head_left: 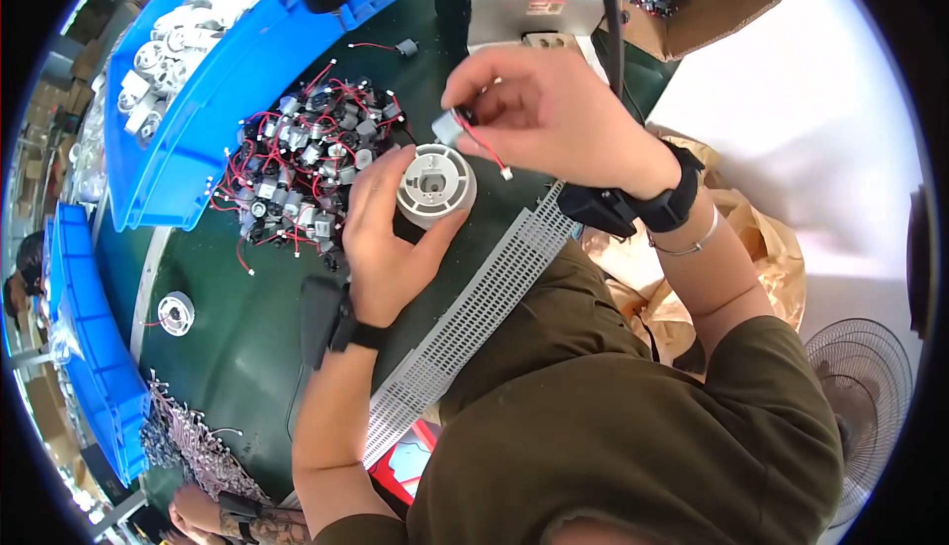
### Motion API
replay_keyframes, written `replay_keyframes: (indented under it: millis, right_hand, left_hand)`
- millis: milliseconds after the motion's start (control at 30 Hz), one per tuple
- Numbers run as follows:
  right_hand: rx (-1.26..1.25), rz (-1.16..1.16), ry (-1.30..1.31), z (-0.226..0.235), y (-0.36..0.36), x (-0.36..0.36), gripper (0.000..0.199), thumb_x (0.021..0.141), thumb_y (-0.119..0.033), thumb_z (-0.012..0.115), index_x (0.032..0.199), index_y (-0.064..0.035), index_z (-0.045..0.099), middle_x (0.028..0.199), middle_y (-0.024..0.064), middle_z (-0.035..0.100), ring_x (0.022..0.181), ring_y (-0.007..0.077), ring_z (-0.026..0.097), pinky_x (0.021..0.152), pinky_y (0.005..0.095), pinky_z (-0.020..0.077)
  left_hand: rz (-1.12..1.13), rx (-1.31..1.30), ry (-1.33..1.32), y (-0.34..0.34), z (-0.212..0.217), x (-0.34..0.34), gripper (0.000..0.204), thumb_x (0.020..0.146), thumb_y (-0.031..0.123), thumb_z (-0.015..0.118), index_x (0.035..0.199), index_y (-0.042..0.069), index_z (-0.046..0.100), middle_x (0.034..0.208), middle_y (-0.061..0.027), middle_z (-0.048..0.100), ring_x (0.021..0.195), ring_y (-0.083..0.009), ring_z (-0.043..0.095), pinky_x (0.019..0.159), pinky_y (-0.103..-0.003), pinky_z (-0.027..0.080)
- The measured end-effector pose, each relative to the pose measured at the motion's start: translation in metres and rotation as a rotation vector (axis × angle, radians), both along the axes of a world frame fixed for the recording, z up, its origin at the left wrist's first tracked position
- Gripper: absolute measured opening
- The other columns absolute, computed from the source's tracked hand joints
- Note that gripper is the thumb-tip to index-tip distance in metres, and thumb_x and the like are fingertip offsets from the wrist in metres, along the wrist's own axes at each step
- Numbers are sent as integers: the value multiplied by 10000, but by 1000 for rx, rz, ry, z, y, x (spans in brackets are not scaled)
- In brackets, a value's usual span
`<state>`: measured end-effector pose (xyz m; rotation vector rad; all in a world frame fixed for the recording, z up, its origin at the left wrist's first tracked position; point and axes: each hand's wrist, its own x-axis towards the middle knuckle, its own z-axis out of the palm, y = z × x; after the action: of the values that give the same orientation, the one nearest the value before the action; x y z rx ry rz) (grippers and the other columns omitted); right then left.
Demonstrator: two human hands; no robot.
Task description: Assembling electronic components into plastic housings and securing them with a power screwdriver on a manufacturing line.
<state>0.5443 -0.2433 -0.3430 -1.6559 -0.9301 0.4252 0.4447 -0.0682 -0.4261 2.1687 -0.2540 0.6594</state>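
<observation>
Left hand (381,234) is wrapping around a round grey plastic housing (436,182), steadying it on the green table (237,347). Right hand (539,115) is pinching a small motor (448,128) just above it, its red lead (484,148) dangling. Motor probably light and slippery; best gripped by its body, since the thin wire looks fragile. A heap of spare motors (306,174) is lying to the left.

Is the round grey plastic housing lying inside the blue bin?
No, the left hand holds the grey housing over the green table, beside the blue bin.
</observation>
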Motion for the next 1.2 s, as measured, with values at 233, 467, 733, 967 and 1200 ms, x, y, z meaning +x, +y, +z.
replay_keyframes:
  millis: [233, 467, 733, 967, 1200]
  right_hand:
    - [-99, 0, -266, -15, -1, -1, 247, 771, 17, 647, 1003, 16, 562, 883, 60, 579, 748, 113, 596, 707, 246, 510]
    - [-87, -17, -166, -14, 8, -11, 235, 747, -45, 686, 953, -17, 577, 845, 60, 589, 702, 132, 575, 623, 267, 485]
    - [-279, 99, -599, -18, 15, -11, 165, 725, -55, 657, 841, -35, 541, 745, 78, 540, 670, 234, 570, 585, 321, 450]
    - [-404, 175, -743, -8, 24, -3, 158, 716, -73, 652, 839, -40, 557, 732, 92, 544, 716, 288, 559, 624, 378, 443]
    - [-52, 38, -614, 22, 24, 4, 345, 781, -27, 656, 1112, -29, 560, 1075, 88, 527, 951, 193, 558, 808, 318, 470]
  left_hand:
    - [-20, 139, 8, -11, 30, -1, 774, 641, 73, 765, 1293, 0, 354, 1178, -200, 525, 1071, -338, 543, 896, -387, 444]
    - [-96, 15, 201, 6, 26, -3, 842, 606, 104, 790, 1312, 21, 340, 1198, -172, 487, 1087, -324, 517, 919, -395, 417]
    - [-66, -140, 57, 2, -4, -3, 615, 655, 82, 775, 1173, 23, 449, 1092, -150, 553, 946, -292, 594, 781, -353, 486]
    - [-80, -130, 49, 2, -2, 0, 607, 660, 94, 780, 1167, 20, 453, 1090, -154, 560, 948, -306, 591, 796, -357, 483]
    - [-155, -72, -47, 9, 5, 0, 696, 613, 97, 786, 1208, -35, 450, 1133, -218, 532, 1027, -384, 539, 883, -407, 446]
